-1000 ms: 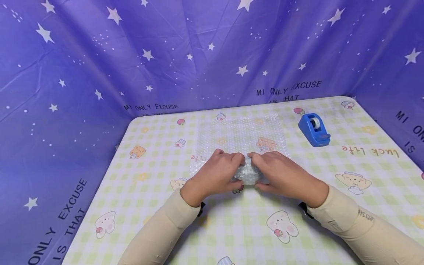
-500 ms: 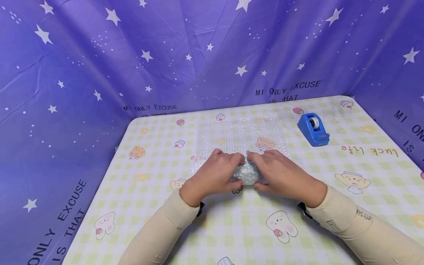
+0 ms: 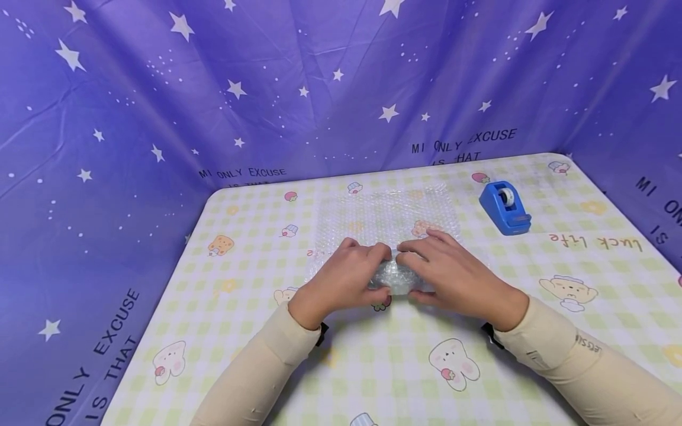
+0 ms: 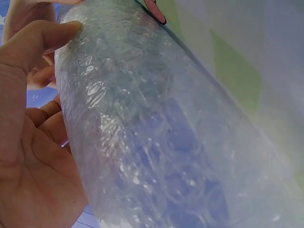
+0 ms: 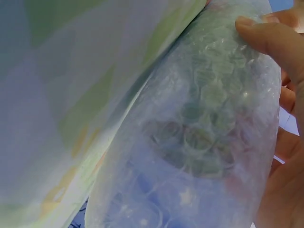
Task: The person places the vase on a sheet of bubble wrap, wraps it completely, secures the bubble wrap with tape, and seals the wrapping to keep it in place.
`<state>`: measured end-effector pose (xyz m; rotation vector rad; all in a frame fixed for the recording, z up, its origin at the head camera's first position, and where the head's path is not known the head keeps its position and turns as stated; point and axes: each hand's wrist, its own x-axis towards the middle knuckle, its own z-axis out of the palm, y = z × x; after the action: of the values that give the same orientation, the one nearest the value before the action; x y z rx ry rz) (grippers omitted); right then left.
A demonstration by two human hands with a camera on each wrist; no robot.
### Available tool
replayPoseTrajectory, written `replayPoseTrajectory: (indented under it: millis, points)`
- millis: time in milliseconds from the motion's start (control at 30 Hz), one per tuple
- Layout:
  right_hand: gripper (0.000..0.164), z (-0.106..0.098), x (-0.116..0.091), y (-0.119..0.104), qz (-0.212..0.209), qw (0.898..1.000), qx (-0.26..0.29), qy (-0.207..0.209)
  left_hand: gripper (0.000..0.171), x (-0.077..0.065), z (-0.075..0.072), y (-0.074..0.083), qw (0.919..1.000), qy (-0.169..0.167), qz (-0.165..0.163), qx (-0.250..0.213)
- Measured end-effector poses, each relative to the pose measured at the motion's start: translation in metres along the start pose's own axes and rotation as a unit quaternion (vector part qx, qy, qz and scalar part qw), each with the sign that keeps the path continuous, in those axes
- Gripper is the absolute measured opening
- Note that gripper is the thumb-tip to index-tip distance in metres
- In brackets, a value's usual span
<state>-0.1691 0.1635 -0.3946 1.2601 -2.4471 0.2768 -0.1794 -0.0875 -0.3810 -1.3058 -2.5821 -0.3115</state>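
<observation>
In the head view, a roll of bubble wrap [image 3: 396, 280] lies crosswise on the table between the two hands. My left hand [image 3: 348, 277] grips its left part, thumb on the near side and fingers over the top. The right hand [image 3: 455, 273] holds the right part in the same way, its fingers a little spread. Beyond the hands, the flat sheet of bubble wrap [image 3: 378, 213] stretches away from the roll. Through the layers of the wrapped roll [image 5: 213, 85], the right wrist view shows a greenish object with a rounded end; its kind is blurred.
A blue tape dispenser [image 3: 505, 208] with a roll of tape stands at the back right of the table. A checked cloth with cartoon prints [image 3: 240, 355] covers the tabletop. Purple star-printed curtains [image 3: 319, 89] hang behind the table and at both sides.
The fingers of my right hand have shifted and spread apart over the top of the roll, the outer ones reaching farther away. My left hand stays nearly in place.
</observation>
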Motion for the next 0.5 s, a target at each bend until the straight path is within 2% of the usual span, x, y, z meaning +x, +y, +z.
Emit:
replayPoseTrajectory:
  millis: [233, 500]
  points:
    - [0.066, -0.0013, 0.0, -0.0004, 0.011, 1.0, 0.023, -0.019, 0.052, -0.0001, 0.0001, -0.0003, 0.9999, -0.007, 0.0, -0.009]
    - [0.073, -0.0009, -0.0016, -0.0004, 0.008, 0.999, 0.036, -0.02, 0.052, -0.0005, 0.0015, -0.0007, 0.9999, -0.007, 0.0, -0.008]
